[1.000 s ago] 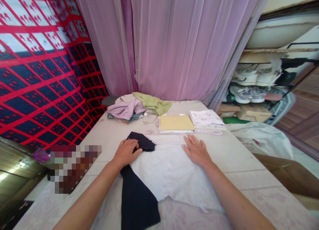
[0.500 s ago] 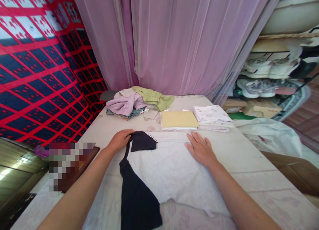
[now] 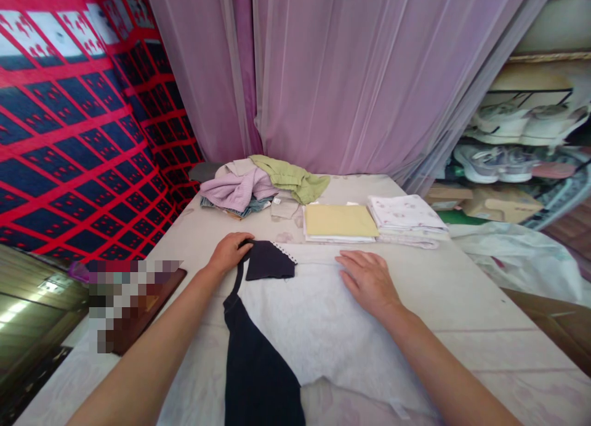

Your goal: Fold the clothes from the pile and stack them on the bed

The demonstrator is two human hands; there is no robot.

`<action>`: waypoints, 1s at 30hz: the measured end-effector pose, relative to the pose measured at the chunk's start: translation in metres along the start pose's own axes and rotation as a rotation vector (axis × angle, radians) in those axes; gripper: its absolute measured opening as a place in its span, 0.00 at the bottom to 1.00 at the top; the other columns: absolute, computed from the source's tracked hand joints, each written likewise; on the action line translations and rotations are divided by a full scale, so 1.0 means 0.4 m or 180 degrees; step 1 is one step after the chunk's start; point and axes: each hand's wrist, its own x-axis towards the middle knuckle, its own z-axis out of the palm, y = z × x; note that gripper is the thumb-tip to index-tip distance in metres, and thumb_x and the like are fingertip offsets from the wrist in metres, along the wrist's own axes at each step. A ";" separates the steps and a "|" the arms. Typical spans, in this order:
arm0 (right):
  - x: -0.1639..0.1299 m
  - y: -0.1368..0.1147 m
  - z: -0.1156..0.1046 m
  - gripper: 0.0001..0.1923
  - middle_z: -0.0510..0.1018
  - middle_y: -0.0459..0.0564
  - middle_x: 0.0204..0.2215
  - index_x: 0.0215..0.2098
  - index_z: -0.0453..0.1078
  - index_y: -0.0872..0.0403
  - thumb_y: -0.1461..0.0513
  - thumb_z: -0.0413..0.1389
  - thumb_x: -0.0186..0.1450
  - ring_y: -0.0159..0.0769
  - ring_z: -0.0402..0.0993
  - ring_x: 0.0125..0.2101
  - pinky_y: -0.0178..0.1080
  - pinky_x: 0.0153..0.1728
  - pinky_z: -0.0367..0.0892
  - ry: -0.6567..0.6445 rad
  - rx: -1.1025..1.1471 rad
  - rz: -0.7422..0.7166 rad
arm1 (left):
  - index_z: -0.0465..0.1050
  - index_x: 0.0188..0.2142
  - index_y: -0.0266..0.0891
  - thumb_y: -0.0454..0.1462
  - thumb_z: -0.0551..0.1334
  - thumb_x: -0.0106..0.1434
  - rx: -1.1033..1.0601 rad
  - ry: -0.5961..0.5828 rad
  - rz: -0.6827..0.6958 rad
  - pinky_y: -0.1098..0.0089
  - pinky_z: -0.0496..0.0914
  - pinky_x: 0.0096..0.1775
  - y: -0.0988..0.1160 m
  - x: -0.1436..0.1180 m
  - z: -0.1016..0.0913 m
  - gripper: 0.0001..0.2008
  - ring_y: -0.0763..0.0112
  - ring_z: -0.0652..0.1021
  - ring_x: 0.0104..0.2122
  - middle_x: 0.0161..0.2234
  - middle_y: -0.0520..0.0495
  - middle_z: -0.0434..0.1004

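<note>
Left hand (image 3: 229,252) pinching dark garment (image 3: 263,327); right hand (image 3: 369,282) flat, fingers apart, on white cloth (image 3: 318,327); pale table (image 3: 443,290); pink curtain (image 3: 351,75).

Bare table (image 3: 462,290) lies open to the right; folded stacks (image 3: 339,221) and crumpled clothes (image 3: 258,189) block the far edge

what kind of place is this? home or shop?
Most likely a room in a home. Shoes sit on a rack at the right, a pink curtain hangs behind, and loose clothes and folded cloths lie on the covered surface where both hands press a white garment.
</note>
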 end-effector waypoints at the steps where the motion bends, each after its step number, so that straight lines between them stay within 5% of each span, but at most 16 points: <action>1: 0.017 -0.044 -0.008 0.17 0.74 0.51 0.50 0.49 0.71 0.49 0.62 0.46 0.67 0.39 0.66 0.50 0.45 0.53 0.56 -0.0041 0.0198 -0.0297 | 0.74 0.45 0.42 0.42 0.56 0.61 -0.0114 0.0079 -0.0060 0.64 0.67 0.50 -0.003 -0.004 0.006 0.15 0.64 0.75 0.45 0.43 0.47 0.78; 6: 0.132 -0.272 0.011 0.13 0.76 0.50 0.42 0.47 0.70 0.50 0.60 0.54 0.64 0.39 0.68 0.44 0.40 0.44 0.62 -0.0315 0.0521 -0.1288 | 0.74 0.43 0.43 0.44 0.57 0.60 -0.0420 0.0246 -0.0193 0.63 0.67 0.50 -0.012 -0.014 0.018 0.14 0.64 0.75 0.44 0.42 0.48 0.79; 10: 0.183 -0.338 0.049 0.09 0.75 0.51 0.38 0.41 0.72 0.52 0.61 0.52 0.65 0.39 0.69 0.41 0.40 0.41 0.64 -0.0516 0.0297 -0.1452 | 0.74 0.43 0.43 0.41 0.56 0.59 -0.0536 0.0302 -0.0222 0.64 0.67 0.51 -0.018 -0.014 0.022 0.14 0.65 0.75 0.45 0.43 0.49 0.78; 18: 0.149 -0.322 0.046 0.11 0.76 0.48 0.37 0.41 0.74 0.49 0.61 0.50 0.66 0.36 0.70 0.39 0.38 0.42 0.64 -0.0476 0.0472 -0.1283 | 0.74 0.35 0.43 0.32 0.53 0.53 -0.0567 0.0372 -0.0227 0.66 0.68 0.47 -0.014 -0.017 0.020 0.14 0.67 0.75 0.41 0.36 0.51 0.78; 23: 0.084 -0.313 -0.011 0.17 0.75 0.51 0.47 0.51 0.70 0.48 0.56 0.53 0.64 0.40 0.69 0.47 0.43 0.47 0.64 -0.0537 0.0681 -0.1051 | 0.72 0.32 0.43 0.29 0.51 0.51 -0.0456 0.0353 -0.0094 0.64 0.68 0.47 -0.007 -0.018 0.014 0.14 0.67 0.74 0.39 0.33 0.51 0.77; 26: -0.037 -0.242 -0.041 0.17 0.74 0.50 0.50 0.52 0.69 0.46 0.57 0.48 0.66 0.40 0.68 0.50 0.44 0.51 0.63 -0.0131 0.0878 -0.0733 | 0.73 0.35 0.42 0.29 0.51 0.52 -0.0358 0.0359 -0.0102 0.63 0.67 0.49 -0.007 -0.018 0.016 0.16 0.66 0.73 0.42 0.37 0.50 0.77; 30: -0.218 -0.097 -0.002 0.16 0.79 0.51 0.41 0.41 0.74 0.46 0.54 0.47 0.65 0.43 0.74 0.44 0.48 0.49 0.67 0.1076 0.1137 0.0618 | 0.73 0.38 0.43 0.32 0.51 0.57 -0.0297 0.0399 -0.0197 0.62 0.67 0.50 -0.011 -0.016 0.020 0.14 0.64 0.73 0.44 0.40 0.48 0.77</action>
